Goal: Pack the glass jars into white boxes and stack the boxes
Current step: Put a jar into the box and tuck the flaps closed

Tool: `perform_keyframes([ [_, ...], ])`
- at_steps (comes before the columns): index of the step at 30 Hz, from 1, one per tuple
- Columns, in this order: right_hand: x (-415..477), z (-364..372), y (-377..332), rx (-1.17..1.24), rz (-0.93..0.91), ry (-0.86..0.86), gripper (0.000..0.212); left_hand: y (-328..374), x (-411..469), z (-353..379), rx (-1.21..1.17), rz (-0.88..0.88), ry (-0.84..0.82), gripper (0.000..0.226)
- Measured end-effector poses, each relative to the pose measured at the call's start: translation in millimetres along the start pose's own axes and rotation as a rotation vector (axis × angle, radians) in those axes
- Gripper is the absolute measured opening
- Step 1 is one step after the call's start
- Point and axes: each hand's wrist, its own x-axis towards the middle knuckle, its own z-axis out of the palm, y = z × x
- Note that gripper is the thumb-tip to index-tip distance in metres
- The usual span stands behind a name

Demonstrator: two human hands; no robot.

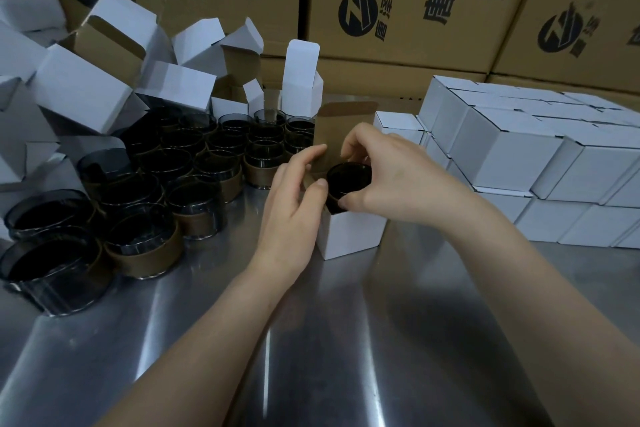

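My right hand (384,173) grips a dark glass jar (347,180) by its rim, the jar partly down inside an open white box (349,236) at the middle of the steel table. My left hand (294,198) holds the box's left side, fingers against a brown inner flap (329,135) that stands up behind the jar. To the left stand several more dark jars (194,170) with brown paper bands. On the right, closed white boxes (519,149) are stacked in two layers.
Empty open white boxes (104,80) lie piled at the back left, one standing tall (301,80) behind the jars. Large printed brown cartons (398,3) wall off the back. The steel table (311,340) stretches toward me under my forearms.
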Motion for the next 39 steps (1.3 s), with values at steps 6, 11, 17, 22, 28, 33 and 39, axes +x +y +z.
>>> perform_keyframes([
  [6, 8.4, -5.0, -2.1, -0.036, 0.085, -0.092, 0.038, -2.1, -1.1, 1.2, 0.019, 0.007, -0.02, 0.047],
  [11, 17.0, -9.5, -9.5, -0.097, 0.106, -0.166, 0.039, -2.7, -0.6, 0.7, 0.022, 0.012, -0.029, 0.046],
  [17, 22.6, -11.0, -18.9, -0.214, 0.112, -0.237, 0.04, -1.5, -0.9, 0.5, 0.028, 0.018, -0.03, 0.046],
  [22, 24.5, -11.3, -21.1, -0.253, 0.117, -0.265, 0.041, -1.7, -1.0, -0.2, 0.021, 0.018, -0.029, 0.046],
  [28, 26.0, -8.7, -17.7, -0.263, 0.081, -0.244, 0.038, -2.6, -0.7, -0.7, 0.019, 0.024, -0.034, 0.045],
  [33, 15.3, -11.7, -2.2, -0.012, -0.004, -0.063, 0.026, 0.1, -0.7, -1.7, -0.007, 0.013, -0.035, 0.047],
  [39, 3.1, -7.9, 22.6, 0.584, 0.041, 0.336, 0.043, 6.4, -1.4, -2.5, -0.09, -0.013, -0.038, 0.044],
])
